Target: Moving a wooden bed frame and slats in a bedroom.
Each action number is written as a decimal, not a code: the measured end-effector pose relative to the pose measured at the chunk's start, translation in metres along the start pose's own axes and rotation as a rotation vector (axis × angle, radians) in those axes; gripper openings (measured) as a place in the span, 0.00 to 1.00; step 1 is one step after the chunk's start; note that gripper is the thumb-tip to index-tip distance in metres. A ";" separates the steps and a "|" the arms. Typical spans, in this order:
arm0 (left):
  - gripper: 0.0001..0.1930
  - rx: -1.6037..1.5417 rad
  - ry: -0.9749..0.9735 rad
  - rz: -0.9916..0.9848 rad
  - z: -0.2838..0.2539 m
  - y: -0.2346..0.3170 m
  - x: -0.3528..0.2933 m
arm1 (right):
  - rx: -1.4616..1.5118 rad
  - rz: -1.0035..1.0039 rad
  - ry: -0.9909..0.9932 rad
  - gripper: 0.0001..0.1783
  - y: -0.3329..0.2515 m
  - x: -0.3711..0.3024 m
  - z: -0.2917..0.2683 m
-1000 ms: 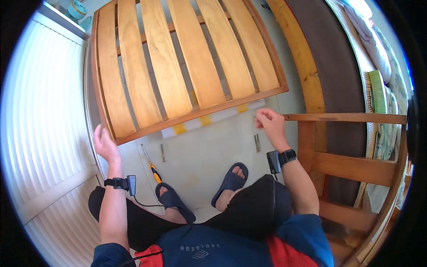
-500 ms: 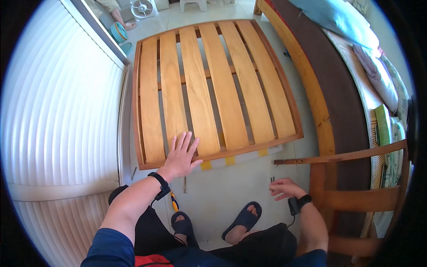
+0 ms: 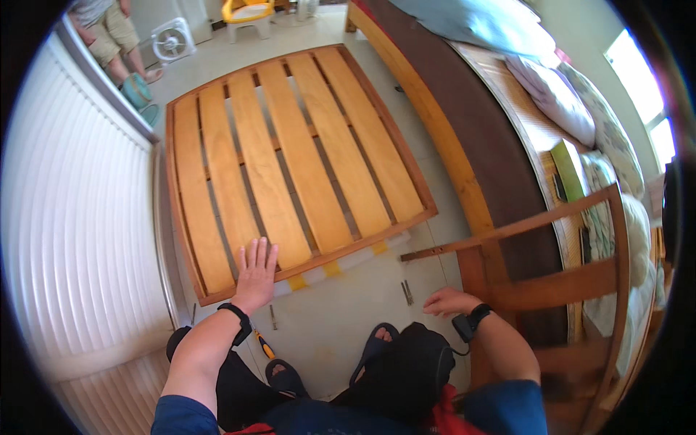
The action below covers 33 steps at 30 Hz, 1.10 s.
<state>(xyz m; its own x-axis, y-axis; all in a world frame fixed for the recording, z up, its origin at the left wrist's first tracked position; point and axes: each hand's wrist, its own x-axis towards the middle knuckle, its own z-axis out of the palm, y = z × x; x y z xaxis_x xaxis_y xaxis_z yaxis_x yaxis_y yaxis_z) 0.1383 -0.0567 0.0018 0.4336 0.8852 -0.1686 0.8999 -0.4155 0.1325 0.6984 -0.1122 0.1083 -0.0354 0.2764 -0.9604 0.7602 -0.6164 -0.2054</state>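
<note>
My left hand [image 3: 257,275] rests flat, fingers spread, on the near edge of a slatted wooden panel [image 3: 290,174] that lies low over the floor. White wrapping with yellow patches [image 3: 331,268] shows beneath its near rim. Off to the right, my right hand [image 3: 451,301] hovers above the floor with loosely bent fingers and nothing visible in them. Two slim metal bolts [image 3: 407,292] lie just left of it. By my left foot are another thin metal piece [image 3: 273,317] and a tool with a yellow and black handle [image 3: 264,345].
A wooden rail frame [image 3: 558,293] leans at the right against a bed [image 3: 464,94] carrying pillows and a green box. White folding doors [image 3: 80,217] line the left. At the back are a white fan [image 3: 172,41], a yellow chair [image 3: 247,13] and a standing person [image 3: 119,40].
My view has swung right and up, so the panel appears further left and more of the back shows. My left hand stays on the panel; my right stays over the floor.
</note>
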 end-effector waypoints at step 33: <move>0.64 0.029 -0.224 -0.081 -0.012 0.026 0.009 | 0.343 -0.137 0.024 0.19 0.191 0.061 0.201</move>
<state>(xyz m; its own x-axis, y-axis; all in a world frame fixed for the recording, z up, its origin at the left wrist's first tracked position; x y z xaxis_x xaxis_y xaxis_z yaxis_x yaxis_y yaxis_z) 0.1647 -0.0566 0.0156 0.3570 0.8486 -0.3905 0.9316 -0.3541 0.0820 0.7106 -0.3612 -0.0275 -0.1034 0.3881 -0.9158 0.4876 -0.7827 -0.3868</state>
